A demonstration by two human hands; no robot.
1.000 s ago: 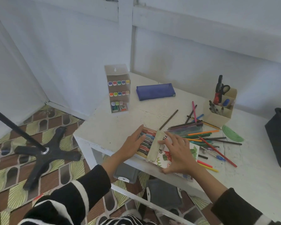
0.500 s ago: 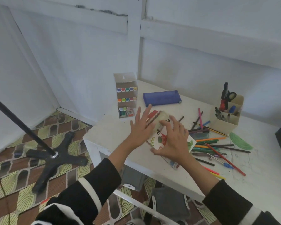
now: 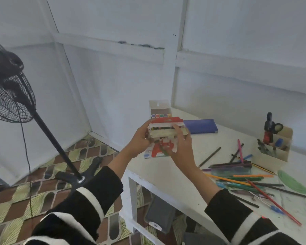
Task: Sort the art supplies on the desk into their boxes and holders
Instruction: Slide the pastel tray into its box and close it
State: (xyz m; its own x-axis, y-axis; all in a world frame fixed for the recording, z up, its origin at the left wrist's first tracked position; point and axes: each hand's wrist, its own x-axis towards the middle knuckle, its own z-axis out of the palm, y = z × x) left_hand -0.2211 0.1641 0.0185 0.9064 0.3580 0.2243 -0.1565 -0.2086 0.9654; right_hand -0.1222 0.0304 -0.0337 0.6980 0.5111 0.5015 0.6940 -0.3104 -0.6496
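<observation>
**Fingers (image 3: 146, 129) of both hands clasp a raised crayon box (image 3: 163, 132)**

Curled on the card, the left hand (image 3: 140, 139) grips the box's left side and the right hand (image 3: 181, 149) grips its right side and underside. The box is held in the air over the near left corner of the white desk (image 3: 166, 175). Its open end faces the camera, and a row of coloured sticks shows under the red flap. Behind it stands a marker rack (image 3: 160, 108), and a blue pencil case (image 3: 201, 126) lies to the right. Loose coloured pencils (image 3: 244, 179) lie scattered near a cardboard holder (image 3: 272, 156) with scissors (image 3: 272, 126) in it.
</observation>
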